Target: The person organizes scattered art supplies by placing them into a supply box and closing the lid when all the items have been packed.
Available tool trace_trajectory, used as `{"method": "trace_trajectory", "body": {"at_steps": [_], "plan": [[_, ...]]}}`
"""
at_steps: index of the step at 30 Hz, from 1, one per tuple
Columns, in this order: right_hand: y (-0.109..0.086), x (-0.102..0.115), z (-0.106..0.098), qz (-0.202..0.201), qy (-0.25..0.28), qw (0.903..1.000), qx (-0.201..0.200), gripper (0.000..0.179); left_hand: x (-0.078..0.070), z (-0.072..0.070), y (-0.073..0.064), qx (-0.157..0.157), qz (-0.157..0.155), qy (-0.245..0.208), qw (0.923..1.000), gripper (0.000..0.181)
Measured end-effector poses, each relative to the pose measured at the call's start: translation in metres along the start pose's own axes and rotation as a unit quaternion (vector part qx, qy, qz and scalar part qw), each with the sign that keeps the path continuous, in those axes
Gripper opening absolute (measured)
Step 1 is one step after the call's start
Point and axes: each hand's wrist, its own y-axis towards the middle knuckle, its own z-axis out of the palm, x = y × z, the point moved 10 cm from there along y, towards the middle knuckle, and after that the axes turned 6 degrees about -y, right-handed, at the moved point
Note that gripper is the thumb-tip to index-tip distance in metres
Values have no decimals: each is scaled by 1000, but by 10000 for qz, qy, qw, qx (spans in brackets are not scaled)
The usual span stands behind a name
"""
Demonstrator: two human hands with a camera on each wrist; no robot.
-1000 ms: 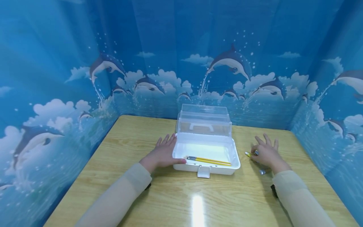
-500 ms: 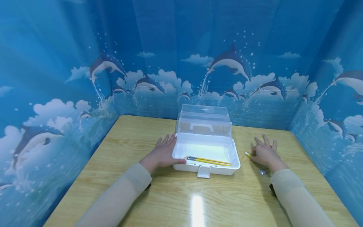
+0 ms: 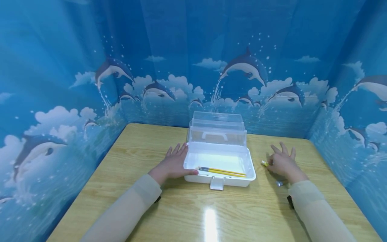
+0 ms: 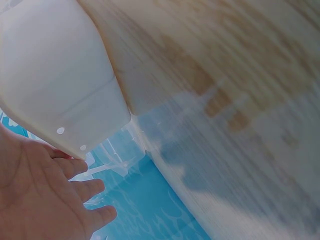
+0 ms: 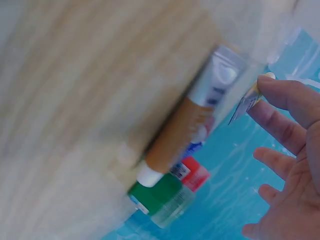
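A white plastic box (image 3: 235, 182) stands on the table with its clear lid raised. Two yellow-handled paintbrushes (image 3: 225, 172) lie inside along the front wall. My left hand (image 3: 173, 164) rests against the box's left side, fingers straight, thumb over the front left corner. To the right of the box, my right hand (image 3: 284, 164) pinches a small yellow paint tube with a white cap (image 3: 264, 163) between thumb and forefinger, other fingers spread. In the right wrist view, an orange-brown paint tube (image 5: 177, 132) lies near that hand, with a green tube (image 5: 157, 194) and a red tube (image 5: 195, 172) beyond.
The wooden table (image 3: 169, 215) runs up to blue dolphin-print curtains (image 3: 169, 50) at the back and sides. A latch (image 3: 217, 183) hangs from the box front. One silvery tube end (image 3: 280, 183) shows under my right wrist.
My right hand has shifted slightly left and its fingers have drawn over the yellow paint tube, so less of it shows. The left hand and the box have not moved.
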Motion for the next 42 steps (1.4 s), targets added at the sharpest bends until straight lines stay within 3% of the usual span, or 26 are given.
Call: {"method": "trace_trajectory", "body": {"at_steps": [22,42], "plan": [[-6,20,-64,-9,-273,9991,-310,8,0,0,-1,-48,86,6,10000,129],[4,69,-108,-221,-513,9963,-654,7,-2,-1,-3,-39,179,-108,9998,123]]}}
